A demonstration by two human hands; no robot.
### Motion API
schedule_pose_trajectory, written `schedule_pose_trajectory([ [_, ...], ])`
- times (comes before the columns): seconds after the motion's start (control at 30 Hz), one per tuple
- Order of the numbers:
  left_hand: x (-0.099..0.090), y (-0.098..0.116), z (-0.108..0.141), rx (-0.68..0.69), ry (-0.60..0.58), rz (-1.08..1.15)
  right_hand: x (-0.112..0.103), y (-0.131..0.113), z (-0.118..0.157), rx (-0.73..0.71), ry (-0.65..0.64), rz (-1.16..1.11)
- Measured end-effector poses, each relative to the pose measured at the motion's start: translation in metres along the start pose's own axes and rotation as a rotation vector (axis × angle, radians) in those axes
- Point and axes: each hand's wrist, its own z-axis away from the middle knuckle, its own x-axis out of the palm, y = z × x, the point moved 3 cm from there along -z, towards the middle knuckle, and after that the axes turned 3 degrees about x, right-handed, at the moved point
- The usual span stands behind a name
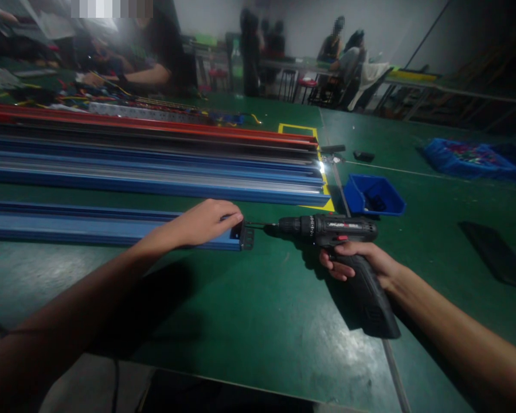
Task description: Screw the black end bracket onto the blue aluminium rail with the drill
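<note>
My right hand point(348, 261) is wrapped round the handle of a black cordless drill point(344, 229). Its long thin bit point(262, 224) points left and reaches the black end cap point(247, 236) of a blue metal profile point(112, 223). My left hand point(208, 222) lies over that profile close to the cap, with fingers curled over the far edge and the thumb by the cap. Whether the bit sits in a screw is too small to tell.
Several blue, black and red profiles point(176, 166) lie side by side beyond. A blue bin point(374, 195) with small dark parts stands behind the drill; a larger blue bin point(464, 155) is farther right. A black flat object point(496, 252) lies at right. People work in the background.
</note>
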Motion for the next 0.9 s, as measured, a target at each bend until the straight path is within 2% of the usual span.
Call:
schedule_pose_trajectory([
  [0.67,0.0012,-0.0012,-0.0011,0.024,0.012,-0.006,-0.0001,-0.0013,-0.0004,-0.015,0.006,0.003],
  [0.9,0.0013,-0.0015,-0.0013,0.016,0.008,-0.011,0.0039,-0.0035,-0.0013,-0.015,-0.029,-0.015],
])
